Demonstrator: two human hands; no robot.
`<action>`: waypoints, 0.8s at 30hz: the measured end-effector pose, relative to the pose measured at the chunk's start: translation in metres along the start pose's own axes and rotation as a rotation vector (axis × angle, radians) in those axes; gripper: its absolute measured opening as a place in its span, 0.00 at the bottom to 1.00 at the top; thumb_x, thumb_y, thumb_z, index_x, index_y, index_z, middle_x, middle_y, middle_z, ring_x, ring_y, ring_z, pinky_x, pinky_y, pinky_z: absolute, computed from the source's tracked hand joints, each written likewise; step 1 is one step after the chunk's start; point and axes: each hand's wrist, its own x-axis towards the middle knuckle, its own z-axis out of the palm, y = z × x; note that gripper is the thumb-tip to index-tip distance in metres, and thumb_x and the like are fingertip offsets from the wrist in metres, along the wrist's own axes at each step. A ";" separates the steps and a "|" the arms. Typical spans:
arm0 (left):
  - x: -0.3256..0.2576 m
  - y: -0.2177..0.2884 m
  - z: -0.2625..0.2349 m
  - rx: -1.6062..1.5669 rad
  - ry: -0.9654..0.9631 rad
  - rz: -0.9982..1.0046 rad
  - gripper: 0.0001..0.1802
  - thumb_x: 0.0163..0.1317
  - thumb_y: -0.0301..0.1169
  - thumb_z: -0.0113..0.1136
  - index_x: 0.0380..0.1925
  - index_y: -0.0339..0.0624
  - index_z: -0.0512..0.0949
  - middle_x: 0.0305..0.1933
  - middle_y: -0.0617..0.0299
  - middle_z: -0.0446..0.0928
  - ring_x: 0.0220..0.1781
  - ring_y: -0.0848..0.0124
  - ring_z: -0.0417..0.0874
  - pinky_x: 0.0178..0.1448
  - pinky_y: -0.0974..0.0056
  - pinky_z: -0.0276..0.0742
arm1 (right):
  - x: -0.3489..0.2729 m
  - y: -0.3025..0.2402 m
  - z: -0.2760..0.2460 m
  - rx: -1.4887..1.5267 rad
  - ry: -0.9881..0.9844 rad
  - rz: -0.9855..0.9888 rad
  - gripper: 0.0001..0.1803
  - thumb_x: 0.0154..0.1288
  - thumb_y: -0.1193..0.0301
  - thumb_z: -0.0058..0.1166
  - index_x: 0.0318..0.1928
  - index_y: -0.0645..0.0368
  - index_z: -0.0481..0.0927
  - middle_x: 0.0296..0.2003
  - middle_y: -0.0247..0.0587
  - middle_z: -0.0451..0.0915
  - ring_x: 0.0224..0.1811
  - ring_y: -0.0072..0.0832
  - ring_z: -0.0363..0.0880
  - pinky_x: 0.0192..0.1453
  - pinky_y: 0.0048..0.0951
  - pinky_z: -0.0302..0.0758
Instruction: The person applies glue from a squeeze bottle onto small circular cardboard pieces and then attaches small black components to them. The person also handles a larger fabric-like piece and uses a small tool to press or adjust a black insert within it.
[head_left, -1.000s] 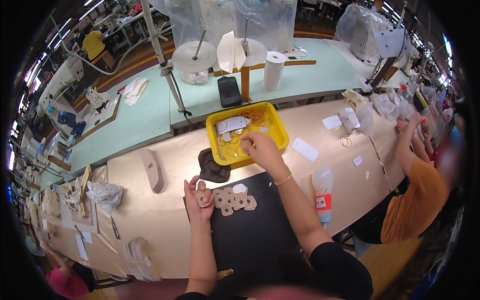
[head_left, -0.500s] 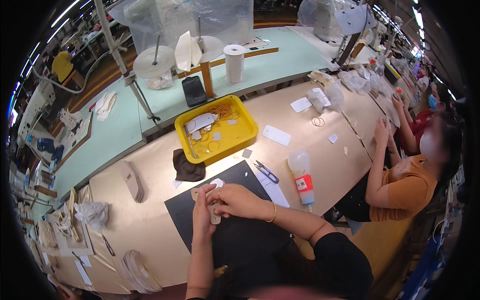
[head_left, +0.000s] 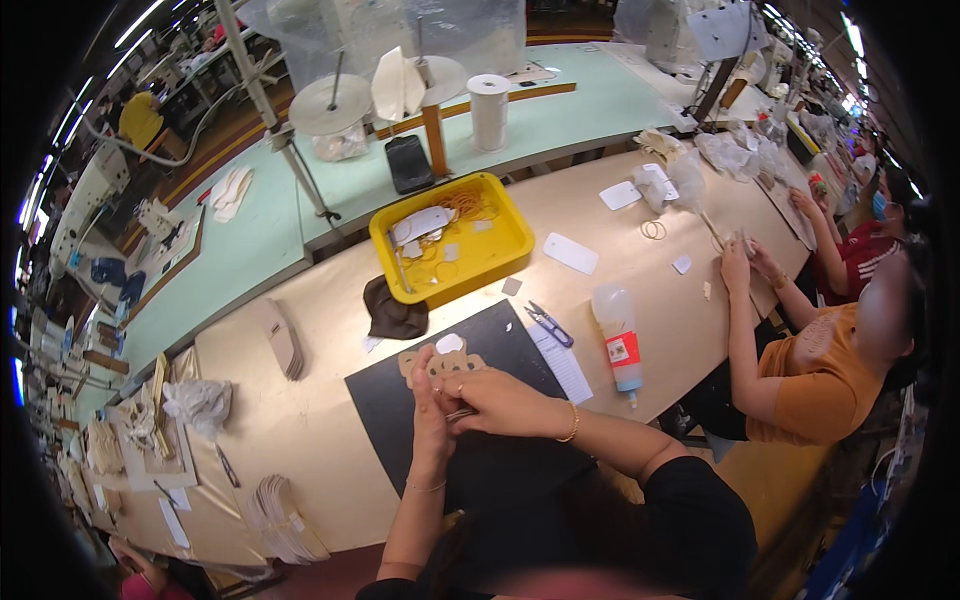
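Lit brightly from above by white ceiling tubes (head_left: 853,37) at far left and far right. Shines in pale glare off the gold worktop (head_left: 330,440), on both sides of the yellow tray (head_left: 470,283). Looks slightly soft at the left hand (head_left: 430,415) and right hand (head_left: 495,400), shaded between. Smears into a pink blur (head_left: 560,583) at the near edge. Bends straight edges toward the rim, blackens at the corners.

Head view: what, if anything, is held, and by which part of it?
Apparently a few thin pieces, between the left grip and right grip; their edges show, but the place held is hidden.
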 end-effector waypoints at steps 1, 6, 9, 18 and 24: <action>-0.005 0.003 -0.003 0.051 -0.023 -0.012 0.35 0.67 0.58 0.41 0.66 0.49 0.52 0.47 0.51 0.74 0.46 0.63 0.80 0.52 0.62 0.77 | -0.004 -0.001 -0.001 0.080 -0.035 0.034 0.18 0.51 0.69 0.65 0.40 0.59 0.72 0.33 0.42 0.76 0.35 0.37 0.77 0.41 0.35 0.73; -0.037 0.021 -0.011 0.836 -0.169 0.089 0.25 0.52 0.38 0.71 0.49 0.41 0.76 0.34 0.60 0.75 0.35 0.74 0.79 0.41 0.70 0.76 | -0.029 0.001 -0.006 0.224 0.087 0.226 0.15 0.53 0.70 0.64 0.41 0.59 0.78 0.33 0.41 0.77 0.32 0.30 0.76 0.38 0.29 0.74; -0.050 0.020 -0.009 1.012 -0.140 0.069 0.18 0.51 0.33 0.71 0.41 0.37 0.80 0.30 0.61 0.76 0.28 0.76 0.78 0.35 0.69 0.74 | -0.045 0.003 0.006 0.213 0.043 0.235 0.13 0.54 0.70 0.64 0.39 0.59 0.78 0.32 0.39 0.75 0.31 0.29 0.76 0.37 0.27 0.74; -0.074 0.002 -0.028 1.425 -0.239 0.287 0.10 0.55 0.28 0.62 0.37 0.38 0.78 0.34 0.55 0.71 0.36 0.56 0.78 0.38 0.57 0.76 | -0.067 0.008 0.048 0.325 -0.030 0.327 0.16 0.53 0.76 0.63 0.43 0.61 0.74 0.39 0.41 0.72 0.39 0.33 0.78 0.43 0.30 0.76; -0.081 -0.004 -0.021 1.595 -0.206 0.227 0.13 0.53 0.26 0.62 0.39 0.37 0.75 0.38 0.52 0.70 0.40 0.53 0.77 0.42 0.55 0.77 | -0.081 -0.004 0.054 -0.013 0.038 0.224 0.26 0.52 0.85 0.48 0.55 0.61 0.71 0.50 0.48 0.70 0.56 0.42 0.69 0.59 0.36 0.68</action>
